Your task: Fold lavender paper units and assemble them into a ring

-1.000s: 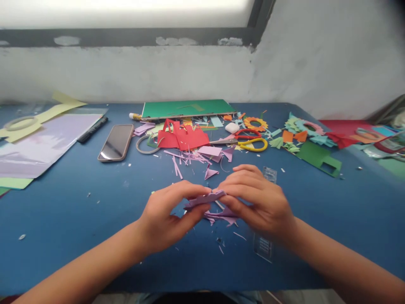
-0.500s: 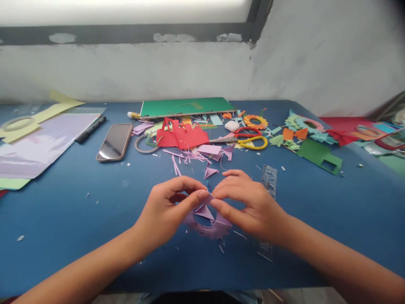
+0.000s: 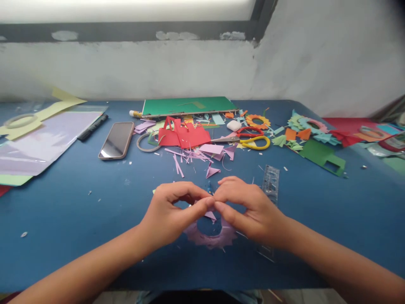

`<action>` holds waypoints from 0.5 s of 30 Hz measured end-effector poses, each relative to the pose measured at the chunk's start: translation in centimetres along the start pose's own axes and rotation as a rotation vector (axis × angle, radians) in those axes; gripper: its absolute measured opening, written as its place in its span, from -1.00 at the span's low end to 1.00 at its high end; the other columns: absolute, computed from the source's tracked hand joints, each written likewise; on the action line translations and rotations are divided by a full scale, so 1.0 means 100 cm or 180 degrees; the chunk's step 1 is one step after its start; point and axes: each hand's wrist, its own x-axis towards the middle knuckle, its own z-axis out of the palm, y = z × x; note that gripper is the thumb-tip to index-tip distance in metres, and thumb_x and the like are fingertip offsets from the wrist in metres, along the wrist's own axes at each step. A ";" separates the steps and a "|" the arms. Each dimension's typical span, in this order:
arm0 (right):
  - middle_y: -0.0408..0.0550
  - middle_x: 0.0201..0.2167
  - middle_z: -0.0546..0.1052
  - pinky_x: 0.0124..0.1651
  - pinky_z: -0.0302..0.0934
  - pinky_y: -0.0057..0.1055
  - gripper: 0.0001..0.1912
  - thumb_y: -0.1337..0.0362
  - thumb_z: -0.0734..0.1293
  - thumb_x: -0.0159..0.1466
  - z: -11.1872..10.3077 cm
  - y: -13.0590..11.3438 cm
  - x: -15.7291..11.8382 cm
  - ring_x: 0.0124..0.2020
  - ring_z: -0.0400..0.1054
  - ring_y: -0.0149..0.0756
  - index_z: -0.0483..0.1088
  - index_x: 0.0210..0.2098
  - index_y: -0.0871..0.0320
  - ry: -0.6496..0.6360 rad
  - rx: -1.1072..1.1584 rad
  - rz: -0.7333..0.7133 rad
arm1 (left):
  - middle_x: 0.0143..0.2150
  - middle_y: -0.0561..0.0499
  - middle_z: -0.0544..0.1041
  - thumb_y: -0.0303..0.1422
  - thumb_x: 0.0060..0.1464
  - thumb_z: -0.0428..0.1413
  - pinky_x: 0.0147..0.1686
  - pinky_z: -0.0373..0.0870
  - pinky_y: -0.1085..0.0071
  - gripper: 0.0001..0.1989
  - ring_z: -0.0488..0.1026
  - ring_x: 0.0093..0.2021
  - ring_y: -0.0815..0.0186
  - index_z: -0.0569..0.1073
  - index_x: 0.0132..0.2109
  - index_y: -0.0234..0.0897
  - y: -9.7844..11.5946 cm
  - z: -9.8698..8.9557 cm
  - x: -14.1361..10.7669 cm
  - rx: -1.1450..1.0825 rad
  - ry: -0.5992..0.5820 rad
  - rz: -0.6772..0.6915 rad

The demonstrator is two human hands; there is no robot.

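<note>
My left hand (image 3: 179, 209) and my right hand (image 3: 247, 207) meet over the middle of the blue table, thumbs and fingertips pinched together. What they pinch is mostly hidden; a bit of purple paper shows around the fingertips. Just below them is a purple paper ring with a jagged edge (image 3: 211, 241), its upper part covered by the hands. Inside the ring's opening a small folded purple piece (image 3: 210, 216) shows. A clear ruler (image 3: 270, 181) lies partly under my right hand.
Beyond the hands are purple scraps (image 3: 212, 171), red paper (image 3: 183, 134), scissors (image 3: 259, 142) and a green board (image 3: 190, 106). A phone (image 3: 116, 140) and marker (image 3: 93, 128) lie left. Paper rings (image 3: 311, 124) and green card (image 3: 322, 157) lie right.
My fingertips have closed over the purple piece that showed between them, and both hands sit slightly lower. The ring appears a little lower, with more of its opening showing.
</note>
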 end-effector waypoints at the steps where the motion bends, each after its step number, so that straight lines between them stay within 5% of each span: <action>1: -0.17 -0.51 0.45 -0.17 0.13 -0.36 -0.84 0.38 0.17 0.24 0.000 0.000 0.000 -0.44 0.27 -0.42 0.32 -0.44 0.16 0.0069 0.0010 -0.0003 | -0.50 0.06 0.52 -0.46 0.02 0.12 -0.47 0.36 0.63 -0.92 0.43 -0.50 0.46 0.50 -0.40 -0.34 -0.002 -0.001 0.000 -0.0021 -0.0014 0.0014; 6: -0.16 -0.50 0.44 -0.24 0.15 -0.41 -0.83 0.36 0.17 0.25 -0.002 0.000 -0.001 -0.41 0.29 -0.41 0.32 -0.45 0.16 0.0671 -0.0139 0.0313 | -0.40 0.05 0.47 -0.31 0.20 -0.08 -0.49 0.34 0.55 -0.73 0.41 -0.47 0.42 0.35 -0.01 -0.28 -0.009 -0.005 -0.003 0.0007 -0.0085 0.0115; 15: -0.07 -0.45 0.41 -0.30 0.16 -0.42 -0.75 0.29 0.07 0.33 0.003 0.002 -0.001 -0.38 0.26 -0.37 0.30 -0.39 0.19 0.0175 -0.0117 0.0165 | -0.56 0.13 0.34 -0.42 0.24 -0.18 -0.58 0.18 0.62 -0.75 0.25 -0.60 0.51 0.36 -0.31 -0.33 -0.010 -0.002 -0.006 0.1034 -0.0267 0.0831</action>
